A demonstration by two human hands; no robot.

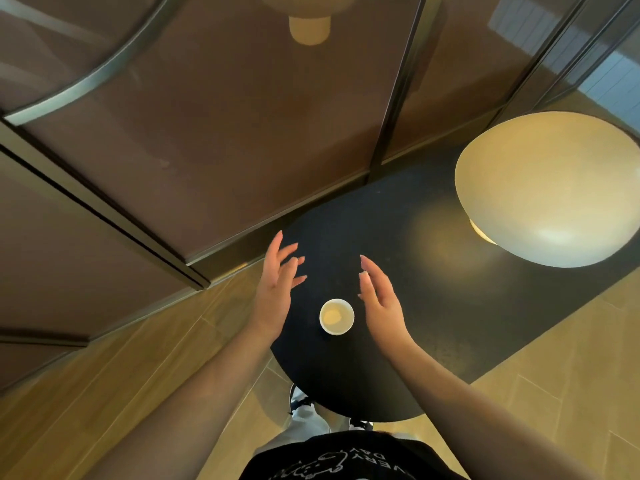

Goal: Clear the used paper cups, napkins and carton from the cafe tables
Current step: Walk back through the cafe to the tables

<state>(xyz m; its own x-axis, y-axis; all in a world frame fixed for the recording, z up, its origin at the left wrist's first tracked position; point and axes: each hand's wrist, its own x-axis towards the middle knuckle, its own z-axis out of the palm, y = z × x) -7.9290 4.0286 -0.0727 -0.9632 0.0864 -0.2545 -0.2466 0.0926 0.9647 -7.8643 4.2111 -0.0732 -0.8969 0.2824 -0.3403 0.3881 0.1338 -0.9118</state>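
Note:
A small white paper cup (336, 317) stands upright on a dark oblong cafe table (408, 271), near its close end. Something pale lies at the bottom of the cup. My left hand (278, 285) hovers left of the cup with its fingers spread and straight, holding nothing. My right hand (379, 299) hovers right of the cup, fingers straight and palm turned toward it, also holding nothing. Neither hand touches the cup.
A large cream dome lamp (550, 188) stands on the table's far right part and casts a glow on the top. Brown glass panels with dark metal frames (394, 98) run behind the table. Wood-look floor (138, 358) lies around it.

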